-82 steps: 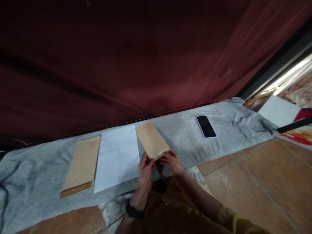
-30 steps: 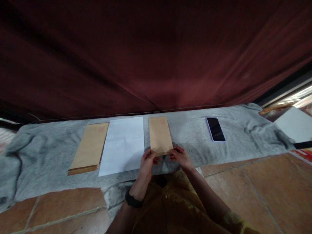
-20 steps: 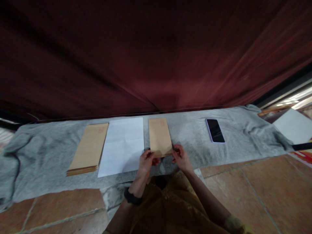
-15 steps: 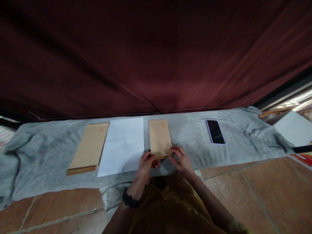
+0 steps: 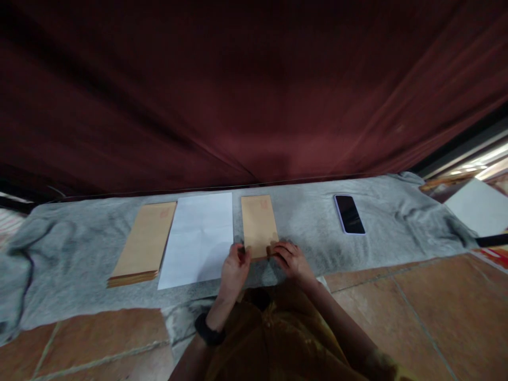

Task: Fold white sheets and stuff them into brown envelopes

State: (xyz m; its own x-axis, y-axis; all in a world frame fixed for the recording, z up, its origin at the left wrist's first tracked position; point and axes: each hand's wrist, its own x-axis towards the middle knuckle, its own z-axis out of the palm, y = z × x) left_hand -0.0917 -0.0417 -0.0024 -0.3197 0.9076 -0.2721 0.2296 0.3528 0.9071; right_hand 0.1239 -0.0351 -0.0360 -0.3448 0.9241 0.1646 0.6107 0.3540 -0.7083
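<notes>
A brown paper envelope [image 5: 259,222] with a red printed mark near its far end lies flat on a grey cloth [image 5: 309,211] in front of me. My left hand [image 5: 235,269] is closed at the envelope's near left corner, thumb along the edge and fingers curled. At the near right corner, my right hand [image 5: 292,259] holds the edge between bent fingers and thumb; its thumb is partly hidden. Left of the envelope is a white sheet of paper [image 5: 198,233], and beyond that a stack of brown envelopes [image 5: 145,238].
A phone [image 5: 350,214] in a pale purple case lies to the right on the cloth. Dark red fabric [image 5: 254,106] hangs along the far edge. Tiled floor [image 5: 381,312] shows on the near side. A white board-like thing [image 5: 480,206] stands at the far right.
My left fingers have come out from under the envelope's near edge to its left corner. The near end has lowered onto the cloth. My right hand stays at the right corner.
</notes>
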